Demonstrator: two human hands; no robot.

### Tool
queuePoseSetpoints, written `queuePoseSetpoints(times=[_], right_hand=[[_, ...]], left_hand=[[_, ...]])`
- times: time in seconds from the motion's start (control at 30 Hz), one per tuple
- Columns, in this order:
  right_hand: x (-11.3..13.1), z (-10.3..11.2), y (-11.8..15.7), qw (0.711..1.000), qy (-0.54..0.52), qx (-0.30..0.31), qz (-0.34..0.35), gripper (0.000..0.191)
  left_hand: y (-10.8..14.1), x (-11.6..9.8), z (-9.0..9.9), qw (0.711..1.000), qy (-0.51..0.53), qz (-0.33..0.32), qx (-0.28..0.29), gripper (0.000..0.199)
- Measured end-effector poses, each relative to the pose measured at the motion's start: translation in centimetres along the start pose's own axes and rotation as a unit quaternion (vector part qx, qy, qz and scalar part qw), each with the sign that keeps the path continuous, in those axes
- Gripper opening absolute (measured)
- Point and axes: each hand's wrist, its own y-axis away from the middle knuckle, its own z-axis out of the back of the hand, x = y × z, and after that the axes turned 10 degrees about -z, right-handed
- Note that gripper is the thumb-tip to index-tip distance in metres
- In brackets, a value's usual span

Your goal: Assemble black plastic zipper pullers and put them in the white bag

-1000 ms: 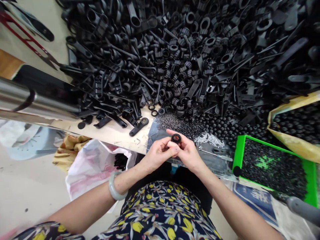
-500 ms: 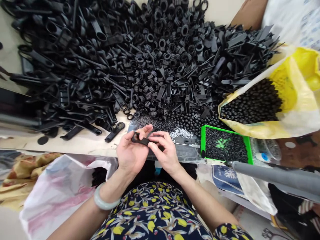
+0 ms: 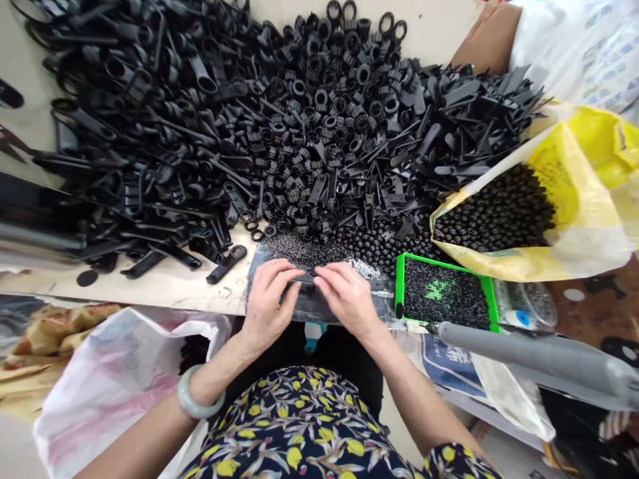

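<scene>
- The left hand (image 3: 267, 299) and the right hand (image 3: 347, 296) are lying palm down and close together, their fingers reaching toward each other and pinching a small black strap piece (image 3: 304, 280), which is mostly hidden between the fingertips, just above a clear plastic sheet (image 3: 319, 311).
- A huge heap of black plastic parts (image 3: 279, 126) is filling the far side of the pale board table (image 3: 150, 296), with matte, ridged collars, rings and long flat straps tangled together. Nearly all the parts are lying loose and unjoined.
- A few finished-looking strap pieces are lying apart along the heap's near edge, including one with a ring end (image 3: 226, 264) just left of the hands, and a flat black disc (image 3: 87, 277) is sitting further left.
- Tiny black rings (image 3: 257, 235) are gathering at the heap's foot, beside a patch of fine black granules (image 3: 304, 251) and a small cluster of white pins (image 3: 363, 269).
- On the right, a green tray (image 3: 398, 293) is holding black beads, and a yellow plastic bag (image 3: 582, 229) is brimming with glossy black balls (image 3: 494, 213).
- A grey tube (image 3: 524, 352) is crossing the near right, and a white plastic bag (image 3: 110, 392) is sagging at near left.
- A pale green bangle (image 3: 198, 398) is circling the left wrist.
</scene>
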Motion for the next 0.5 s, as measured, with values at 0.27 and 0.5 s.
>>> queuePoseSetpoints(times=[0.27, 0.5], right_hand=[[-2.5, 6.2, 1.6, 0.982, 0.142, -0.056, -0.111, 0.017], [-1.4, 4.2, 2.7, 0.959, 0.264, 0.013, -0.104, 0.019]], left_hand=[[-7.5, 0.0, -6.4, 0.962, -0.141, -0.141, 0.189, 0.015], [-8.6, 0.6, -8.0, 0.964, -0.122, -0.137, 0.191, 0.014]])
